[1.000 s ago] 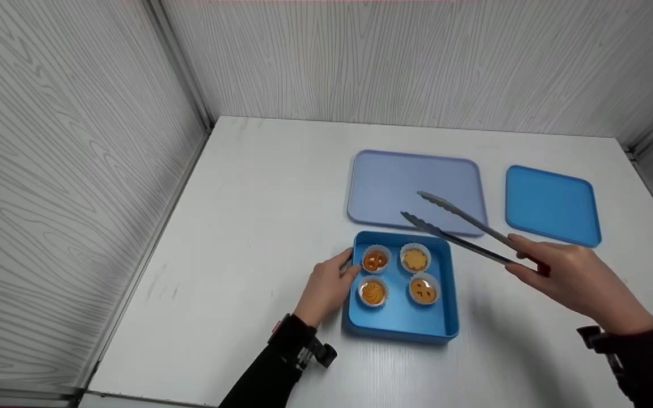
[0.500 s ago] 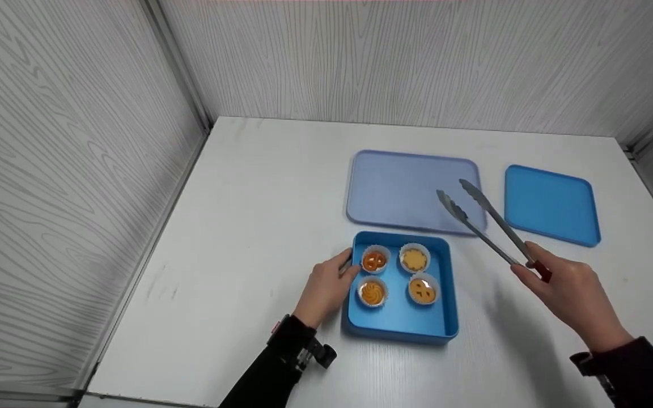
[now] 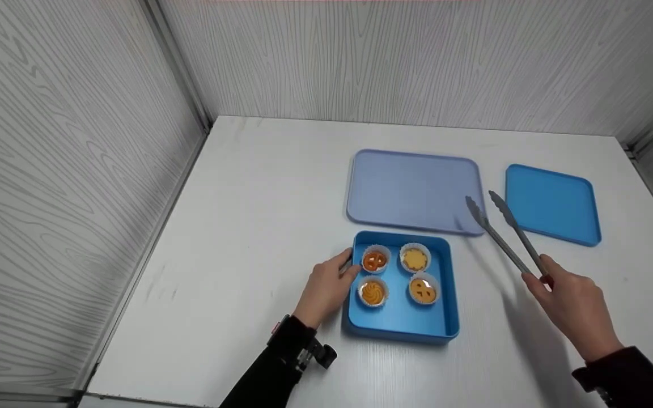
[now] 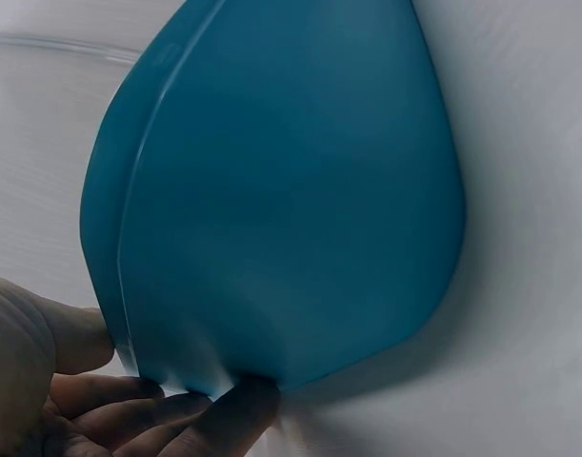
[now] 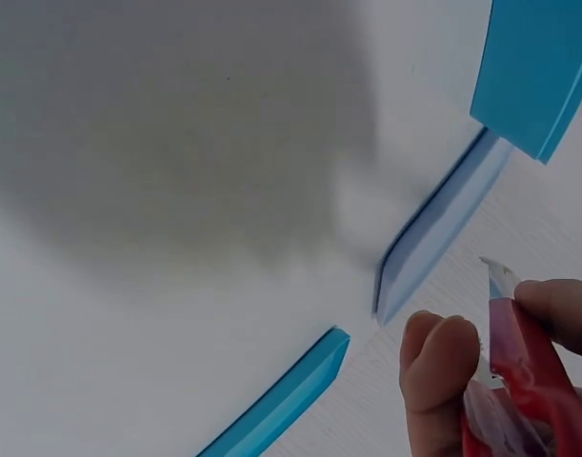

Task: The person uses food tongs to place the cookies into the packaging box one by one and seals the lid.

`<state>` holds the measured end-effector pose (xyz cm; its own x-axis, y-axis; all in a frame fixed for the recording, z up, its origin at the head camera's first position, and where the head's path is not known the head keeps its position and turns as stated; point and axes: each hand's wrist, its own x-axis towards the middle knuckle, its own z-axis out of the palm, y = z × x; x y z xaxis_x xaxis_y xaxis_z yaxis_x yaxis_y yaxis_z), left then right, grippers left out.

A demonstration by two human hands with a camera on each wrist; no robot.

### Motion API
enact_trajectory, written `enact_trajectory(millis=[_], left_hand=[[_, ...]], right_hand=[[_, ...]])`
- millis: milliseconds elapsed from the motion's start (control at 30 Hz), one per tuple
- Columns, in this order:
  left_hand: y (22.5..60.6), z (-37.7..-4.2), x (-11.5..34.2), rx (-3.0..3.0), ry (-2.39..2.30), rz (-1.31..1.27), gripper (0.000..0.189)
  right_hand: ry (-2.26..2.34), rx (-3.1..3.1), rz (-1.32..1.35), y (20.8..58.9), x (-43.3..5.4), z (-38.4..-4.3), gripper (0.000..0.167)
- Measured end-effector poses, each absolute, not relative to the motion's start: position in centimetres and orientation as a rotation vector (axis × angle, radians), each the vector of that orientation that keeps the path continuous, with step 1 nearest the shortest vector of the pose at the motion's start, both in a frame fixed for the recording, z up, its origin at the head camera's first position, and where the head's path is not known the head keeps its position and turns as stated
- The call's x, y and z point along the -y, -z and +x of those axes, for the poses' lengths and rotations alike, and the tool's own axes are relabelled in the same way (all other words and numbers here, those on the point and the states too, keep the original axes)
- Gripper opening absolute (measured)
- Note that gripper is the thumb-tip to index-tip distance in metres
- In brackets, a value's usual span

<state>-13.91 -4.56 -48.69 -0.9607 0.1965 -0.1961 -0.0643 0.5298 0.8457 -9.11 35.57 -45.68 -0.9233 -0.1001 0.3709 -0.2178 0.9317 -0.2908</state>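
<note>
A deep blue box [image 3: 400, 317] stands on the table at the front centre. My left hand [image 3: 326, 289] grips its left wall, the thumb over the rim and the fingers outside, as the left wrist view also shows. Inside the box lie several cookies in white paper cups, among them a pretzel-shaped one [image 3: 374, 261], a flower-shaped one [image 3: 415, 259], a swirled one [image 3: 373, 293] and one with holes [image 3: 423, 290]. My right hand [image 3: 577, 306] holds metal tongs [image 3: 502, 242] by their red grips. Their arms stand apart with nothing between the tips, above the table right of the box.
Behind the box lies a flat lavender tray [image 3: 411, 190]. A smaller blue tray [image 3: 553, 204] lies to its right, beyond the tongs. Wood-grain panels [image 3: 360, 62] bound the white table [image 3: 258, 226] at the back and sides.
My right hand has swung the tongs rightward, from over the lavender tray to the gap between the two trays. The tips are somewhat nearer each other. My left hand and the box have stayed put.
</note>
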Motion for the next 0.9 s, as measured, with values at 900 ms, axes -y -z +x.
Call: enact_trajectory(millis=[900], left_hand=[[48.5,-13.8,4.6,-2.499,-1.415,0.115,0.053]], right_hand=[[-0.398,2.846,0.123,47.1,-37.3,-7.9,0.019]])
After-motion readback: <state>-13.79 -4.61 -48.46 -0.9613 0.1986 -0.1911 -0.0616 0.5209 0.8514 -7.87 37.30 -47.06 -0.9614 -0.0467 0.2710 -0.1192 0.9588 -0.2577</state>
